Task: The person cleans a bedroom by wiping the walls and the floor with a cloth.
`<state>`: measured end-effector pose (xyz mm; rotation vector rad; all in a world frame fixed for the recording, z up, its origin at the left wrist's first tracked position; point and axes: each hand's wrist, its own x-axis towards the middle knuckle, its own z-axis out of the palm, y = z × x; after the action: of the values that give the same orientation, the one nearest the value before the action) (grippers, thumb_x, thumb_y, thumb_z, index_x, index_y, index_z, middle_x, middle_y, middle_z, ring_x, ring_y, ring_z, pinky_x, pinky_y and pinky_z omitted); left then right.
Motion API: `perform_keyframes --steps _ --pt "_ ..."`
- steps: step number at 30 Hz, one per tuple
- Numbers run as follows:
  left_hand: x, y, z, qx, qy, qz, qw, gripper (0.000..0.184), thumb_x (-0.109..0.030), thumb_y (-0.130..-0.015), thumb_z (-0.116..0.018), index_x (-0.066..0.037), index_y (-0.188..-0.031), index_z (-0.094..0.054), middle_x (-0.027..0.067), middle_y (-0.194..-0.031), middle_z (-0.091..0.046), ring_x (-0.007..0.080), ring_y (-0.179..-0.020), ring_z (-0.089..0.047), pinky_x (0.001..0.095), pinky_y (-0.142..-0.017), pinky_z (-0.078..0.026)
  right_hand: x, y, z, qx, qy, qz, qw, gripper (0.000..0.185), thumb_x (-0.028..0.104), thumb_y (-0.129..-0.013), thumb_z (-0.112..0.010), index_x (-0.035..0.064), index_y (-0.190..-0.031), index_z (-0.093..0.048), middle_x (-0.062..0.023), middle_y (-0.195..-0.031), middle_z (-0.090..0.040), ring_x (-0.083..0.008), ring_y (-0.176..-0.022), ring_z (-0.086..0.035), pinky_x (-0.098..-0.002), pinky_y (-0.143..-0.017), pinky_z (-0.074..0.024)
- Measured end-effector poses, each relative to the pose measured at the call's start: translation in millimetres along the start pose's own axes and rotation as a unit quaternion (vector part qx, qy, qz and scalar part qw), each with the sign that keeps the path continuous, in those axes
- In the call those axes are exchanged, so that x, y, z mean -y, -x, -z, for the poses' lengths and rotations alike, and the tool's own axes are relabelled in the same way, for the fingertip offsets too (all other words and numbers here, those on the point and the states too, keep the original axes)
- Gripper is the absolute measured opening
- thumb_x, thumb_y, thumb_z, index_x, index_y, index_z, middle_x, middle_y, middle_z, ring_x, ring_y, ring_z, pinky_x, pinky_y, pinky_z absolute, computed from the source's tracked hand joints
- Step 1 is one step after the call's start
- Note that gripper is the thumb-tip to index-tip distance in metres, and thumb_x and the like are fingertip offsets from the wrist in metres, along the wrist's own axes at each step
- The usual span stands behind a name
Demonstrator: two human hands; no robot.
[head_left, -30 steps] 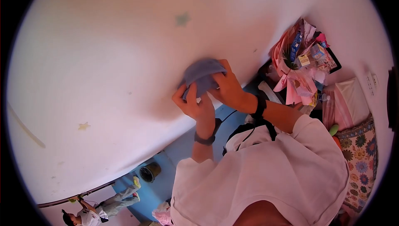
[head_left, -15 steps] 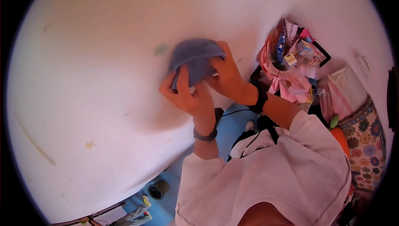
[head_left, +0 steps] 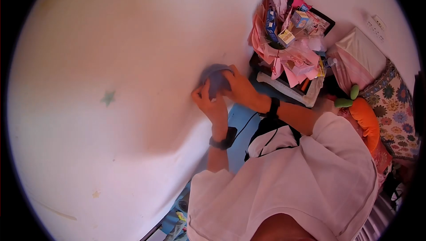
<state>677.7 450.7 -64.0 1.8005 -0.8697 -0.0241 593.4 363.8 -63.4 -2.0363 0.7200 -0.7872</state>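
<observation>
A blue-grey cloth [head_left: 214, 76] is bunched against the white wall [head_left: 146, 63], with both hands on it. My left hand [head_left: 213, 104] has its fingers bent around the lower left part of the cloth. On the cloth's right side, my right hand [head_left: 243, 91] grips it with thumb and fingers. Part of the cloth is hidden by the fingers. Dark bands sit on both wrists. A faded green star [head_left: 108, 98] marks the wall to the left of the hands.
At the right, a pink-wrapped bouquet [head_left: 288, 59] with small boxes stands near a dark-framed item. Beyond it are a flowered cushion [head_left: 395, 108] and an orange plush piece [head_left: 366, 119]. Blue floor [head_left: 242, 119] shows below the hands. A small yellow star [head_left: 96, 194] is lower on the wall.
The cloth and both hands have moved rightward along the wall, away from the green star and nearer the bouquet. The view has shifted; the other person and the bucket seen earlier are mostly out of sight.
</observation>
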Motion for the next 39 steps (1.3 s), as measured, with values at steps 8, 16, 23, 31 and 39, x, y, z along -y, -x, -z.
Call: perform_keyframes --steps 8,16,23,31,39 --pt "49.8 78.1 -51.3 0.178 0.02 0.059 0.982 0.043 0.005 -0.076 -0.065 -0.004 -0.118 -0.062 0.0096 -0.108 -0.048 0.0214 -0.095 -0.055 0.0295 -0.072 -0.049 -64.7 86.9 18.7 0.051 0.008 -0.172 0.984 0.058 0.015 -0.077 -0.072 0.0088 -0.127 -0.042 -0.0223 -0.118 -0.044 -0.0462 -0.091 -0.057 -0.0465 -0.075 -0.0519" --pt "50.6 158.8 -98.2 0.336 0.038 -0.018 0.941 0.038 0.001 -0.076 -0.069 -0.003 -0.113 -0.061 0.0172 -0.102 -0.056 0.0353 -0.096 -0.054 0.0408 -0.085 -0.043 -106.1 204.7 41.6 -0.063 0.054 -0.302 0.95 0.057 0.015 -0.078 -0.072 0.0091 -0.126 -0.043 -0.0232 -0.117 -0.045 -0.0487 -0.093 -0.056 -0.0494 -0.076 -0.0498" --pt "66.3 240.6 -101.5 0.445 0.053 -0.077 0.891 0.041 0.002 -0.074 -0.07 -0.005 -0.113 -0.061 0.0148 -0.098 -0.056 0.033 -0.094 -0.054 0.0399 -0.081 -0.044 -127.3 313.4 24.0 -0.127 0.05 -0.364 0.921 0.057 0.025 -0.08 -0.072 0.0073 -0.126 -0.043 -0.0242 -0.119 -0.048 -0.0441 -0.088 -0.06 -0.048 -0.075 -0.0526" --pt "117.3 301.2 -132.7 0.594 -0.056 -0.209 0.775 0.044 -0.006 -0.077 -0.072 -0.009 -0.119 -0.059 0.0111 -0.103 -0.054 0.0324 -0.087 -0.059 0.0413 -0.078 -0.047 -202.5 406.4 -23.7 -0.188 0.001 -0.443 0.877 0.054 0.014 -0.077 -0.073 0.0075 -0.124 -0.046 -0.0221 -0.121 -0.05 -0.0453 -0.1 -0.057 -0.0452 -0.081 -0.0503" --pt "214.9 354.7 -183.2 0.68 -0.062 -0.237 0.691 0.044 -0.009 -0.079 -0.069 -0.009 -0.12 -0.055 0.0091 -0.099 -0.051 0.0307 -0.081 -0.061 0.0412 -0.065 -0.051 -285.4 459.6 -79.5 -0.18 0.017 -0.494 0.85 0.053 0.015 -0.077 -0.074 0.0078 -0.121 -0.046 -0.0221 -0.116 -0.052 -0.0457 -0.095 -0.059 -0.0472 -0.077 -0.0511"
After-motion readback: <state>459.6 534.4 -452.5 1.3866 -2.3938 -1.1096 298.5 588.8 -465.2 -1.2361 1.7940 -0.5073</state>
